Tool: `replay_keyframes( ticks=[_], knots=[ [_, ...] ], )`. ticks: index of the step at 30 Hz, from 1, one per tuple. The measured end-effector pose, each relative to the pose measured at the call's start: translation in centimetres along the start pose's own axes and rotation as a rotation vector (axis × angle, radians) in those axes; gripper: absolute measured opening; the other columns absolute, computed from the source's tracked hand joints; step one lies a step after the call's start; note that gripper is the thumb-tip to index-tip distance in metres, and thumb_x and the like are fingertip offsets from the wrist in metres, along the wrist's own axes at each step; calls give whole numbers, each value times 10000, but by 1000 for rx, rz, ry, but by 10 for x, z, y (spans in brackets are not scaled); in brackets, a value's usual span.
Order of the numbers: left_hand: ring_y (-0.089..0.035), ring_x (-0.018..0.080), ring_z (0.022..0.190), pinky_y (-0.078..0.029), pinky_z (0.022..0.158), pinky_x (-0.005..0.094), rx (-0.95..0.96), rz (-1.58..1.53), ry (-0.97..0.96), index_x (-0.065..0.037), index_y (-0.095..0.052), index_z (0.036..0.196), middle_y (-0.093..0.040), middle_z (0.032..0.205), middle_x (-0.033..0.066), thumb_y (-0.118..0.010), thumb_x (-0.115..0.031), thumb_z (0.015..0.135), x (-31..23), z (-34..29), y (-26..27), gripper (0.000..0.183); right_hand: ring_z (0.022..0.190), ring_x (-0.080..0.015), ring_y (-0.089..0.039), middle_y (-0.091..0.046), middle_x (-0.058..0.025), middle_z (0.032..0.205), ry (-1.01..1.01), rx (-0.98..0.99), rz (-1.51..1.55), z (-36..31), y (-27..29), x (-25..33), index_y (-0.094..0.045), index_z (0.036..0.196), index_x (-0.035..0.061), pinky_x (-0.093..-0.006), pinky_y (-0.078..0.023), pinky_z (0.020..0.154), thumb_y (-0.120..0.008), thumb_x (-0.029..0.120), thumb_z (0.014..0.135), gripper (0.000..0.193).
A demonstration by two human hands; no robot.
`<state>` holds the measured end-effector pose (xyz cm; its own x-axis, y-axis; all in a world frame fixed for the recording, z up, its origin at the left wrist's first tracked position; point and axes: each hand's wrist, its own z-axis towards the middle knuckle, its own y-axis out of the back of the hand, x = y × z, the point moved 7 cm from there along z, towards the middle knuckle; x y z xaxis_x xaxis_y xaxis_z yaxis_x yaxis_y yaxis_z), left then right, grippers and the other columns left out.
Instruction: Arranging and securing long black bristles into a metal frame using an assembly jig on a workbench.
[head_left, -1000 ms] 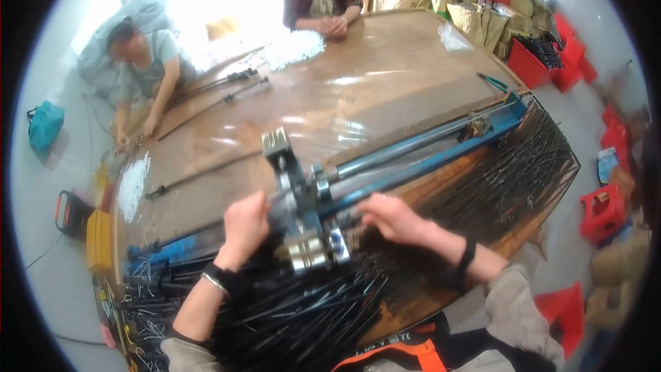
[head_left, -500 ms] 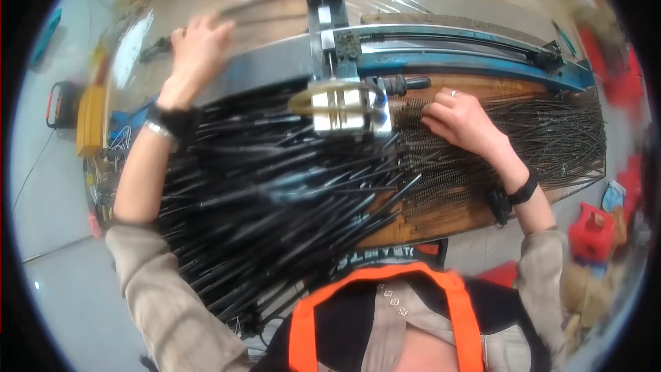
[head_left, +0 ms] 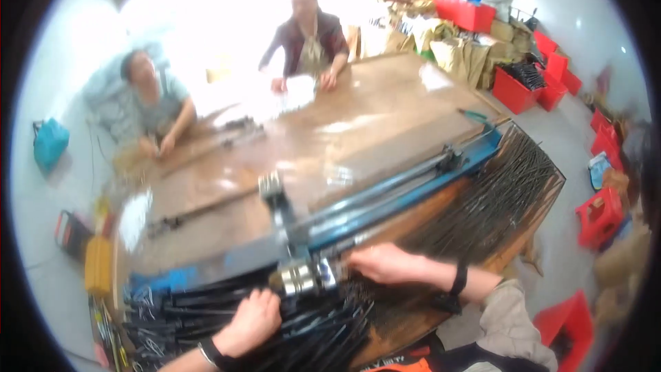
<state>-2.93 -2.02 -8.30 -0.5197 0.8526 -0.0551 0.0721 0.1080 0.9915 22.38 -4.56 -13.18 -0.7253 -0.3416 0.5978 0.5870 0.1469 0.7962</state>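
My left hand [head_left: 256,318] is curled over the pile of long black tubes [head_left: 337,327], just left of a silver metal clamp block [head_left: 299,280]. Its fingers are closed, and what they grip is hidden. At the right end of that block, my right hand [head_left: 381,263] has its fingers pinched together. Blur hides anything held there. A blue-sided rail [head_left: 406,196] runs from the block toward the far right. Beyond my right hand, a thick spread of thin dark coiled lengths, like long springs [head_left: 499,189], covers the wooden board.
Across the large wooden table [head_left: 372,107], one person [head_left: 306,45] stands at the far side and another [head_left: 158,100] sits at the left. Red bins [head_left: 515,89] and sacks line the right. A red stool [head_left: 599,217] and a yellow box [head_left: 98,265] flank the table.
The view has tilted up, bringing the far table and two people in. My left hand has come down from above the rail to the black tubes; my right hand has moved in against the block.
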Motion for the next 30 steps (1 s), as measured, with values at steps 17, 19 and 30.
replay_keyframes(
  ticks=[17, 19, 30],
  knots=[
    [-639, 363, 655, -536, 584, 468, -103, -464, -45, -130, -601, 1177, -632, 808, 146, -588, -212, 946, -19, -1, 27, 246, 803, -272, -694, -715, -117, 904, 103, 42, 251, -14, 7, 15, -724, 1073, 113, -351, -540, 734, -718, 258, 881, 240],
    [-648, 364, 689, -535, 586, 458, -189, -493, -75, -155, -594, 1245, -639, 786, 142, -594, -226, 936, -15, 3, 24, 317, 757, -265, -682, -698, -120, 847, 129, -106, 286, -12, 15, 23, -729, 1033, 84, -352, -534, 704, -729, 211, 861, 213],
    [-630, 327, 672, -515, 575, 435, -414, -342, -165, -94, -598, 1204, -551, 755, 117, -641, -172, 891, -25, 15, 33, 326, 667, -222, -565, -602, -72, 672, 147, -305, 214, -20, 46, 54, -717, 1017, 26, -323, -460, 638, -680, 115, 859, 185]
  ],
)
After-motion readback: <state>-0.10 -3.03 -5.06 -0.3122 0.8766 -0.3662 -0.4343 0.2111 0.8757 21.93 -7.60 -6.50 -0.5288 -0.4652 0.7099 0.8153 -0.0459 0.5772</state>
